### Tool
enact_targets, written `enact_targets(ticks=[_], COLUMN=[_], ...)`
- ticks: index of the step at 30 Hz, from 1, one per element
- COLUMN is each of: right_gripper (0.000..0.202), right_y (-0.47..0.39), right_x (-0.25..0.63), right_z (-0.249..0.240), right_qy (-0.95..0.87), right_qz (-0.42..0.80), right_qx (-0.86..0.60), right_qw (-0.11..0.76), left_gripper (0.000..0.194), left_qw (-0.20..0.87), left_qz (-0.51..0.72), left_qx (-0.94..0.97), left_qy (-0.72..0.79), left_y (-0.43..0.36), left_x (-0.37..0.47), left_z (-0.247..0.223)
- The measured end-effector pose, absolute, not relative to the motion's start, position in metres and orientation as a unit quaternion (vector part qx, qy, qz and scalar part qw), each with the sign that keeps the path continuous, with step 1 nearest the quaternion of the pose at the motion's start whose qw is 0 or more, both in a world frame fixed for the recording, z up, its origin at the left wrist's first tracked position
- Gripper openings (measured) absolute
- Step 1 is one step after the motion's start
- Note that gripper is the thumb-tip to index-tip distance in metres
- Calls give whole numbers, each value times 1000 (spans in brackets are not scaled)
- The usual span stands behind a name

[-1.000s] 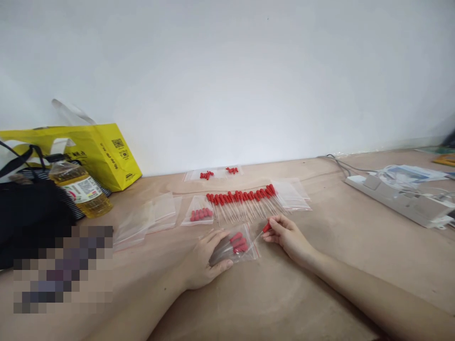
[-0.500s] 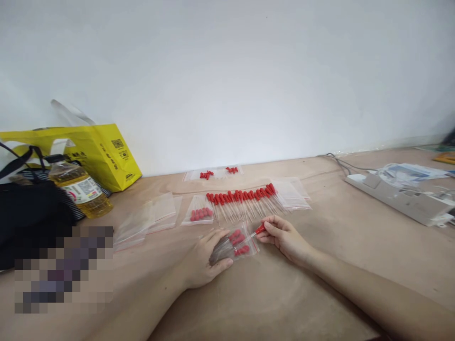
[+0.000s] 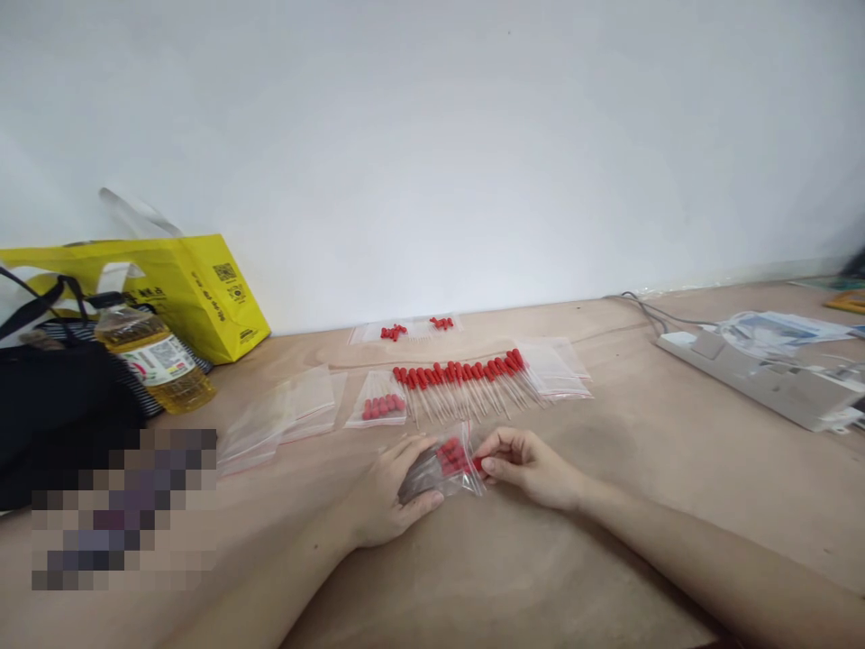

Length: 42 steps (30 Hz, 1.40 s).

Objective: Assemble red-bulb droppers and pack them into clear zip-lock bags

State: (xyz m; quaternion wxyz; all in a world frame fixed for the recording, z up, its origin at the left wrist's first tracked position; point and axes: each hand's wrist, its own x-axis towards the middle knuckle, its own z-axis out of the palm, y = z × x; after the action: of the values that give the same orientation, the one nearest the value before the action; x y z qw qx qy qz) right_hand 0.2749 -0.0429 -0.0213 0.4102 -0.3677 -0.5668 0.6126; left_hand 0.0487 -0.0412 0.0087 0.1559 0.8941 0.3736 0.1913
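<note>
My left hand (image 3: 398,491) lies on the table with its thumb and fingers round a clear zip bag (image 3: 466,487). Several droppers with red rubber bulbs (image 3: 451,453) show inside that bag. My right hand (image 3: 517,469) pinches the red bulb of another dropper (image 3: 478,463) at the bag's mouth; its thin tube points left into the bag. Beyond the hands, a row of droppers (image 3: 459,371) lies side by side with bulbs toward the wall. Left of the row sits a filled zip bag (image 3: 382,408) with red bulbs inside.
Flat zip bags (image 3: 304,406) lie at left, and more bags (image 3: 554,368) at right of the row. Small red-tipped pieces (image 3: 394,333) are near the wall. A yellow bag (image 3: 223,302) and an oil bottle (image 3: 159,361) are at left, a white power strip (image 3: 750,374) at right.
My right hand has moved left and slightly down, pushing the dropper further into the bag, so only its bulb end sticks out. My left hand has stayed in place.
</note>
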Motion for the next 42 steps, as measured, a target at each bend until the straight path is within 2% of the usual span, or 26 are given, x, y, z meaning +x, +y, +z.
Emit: enact_targets(ticks=[5, 16, 23, 26, 32, 34, 36, 37, 42], right_gripper=[26, 35, 20, 12, 17, 13, 10, 9, 21], right_y=[-30, -12, -12, -15, -2, 15, 36, 48, 97], right_x=[272, 271, 258, 257, 273, 280, 284, 283, 264], right_z=[-23, -12, -23, -24, -8, 1, 10, 14, 15], right_qy=[-612, -602, -640, -662, -639, -650, -677, -678, -657], right_qz=[577, 653, 535, 505, 597, 537, 391, 357, 263], right_qx=[-392, -360, -417, -413, -408, -475, -550, -564, -629], right_qw=[372, 285, 361, 368, 261, 254, 294, 307, 323], left_gripper=[49, 53, 56, 56, 52, 50, 49, 50, 51], left_qw=[157, 154, 165, 157, 156, 156, 155, 153, 149], left_qz=[193, 192, 193, 201, 209, 211, 210, 211, 208], left_qx=[889, 879, 883, 881, 883, 883, 884, 885, 887], left_qy=[385, 407, 394, 399, 391, 390, 388, 386, 384], left_y=[-43, -42, -42, -42, -40, -40, -39, -39, -39], left_x=[49, 46, 47, 48, 46, 45, 45, 45, 44], left_z=[9, 8, 9, 9, 11, 11, 10, 9, 7])
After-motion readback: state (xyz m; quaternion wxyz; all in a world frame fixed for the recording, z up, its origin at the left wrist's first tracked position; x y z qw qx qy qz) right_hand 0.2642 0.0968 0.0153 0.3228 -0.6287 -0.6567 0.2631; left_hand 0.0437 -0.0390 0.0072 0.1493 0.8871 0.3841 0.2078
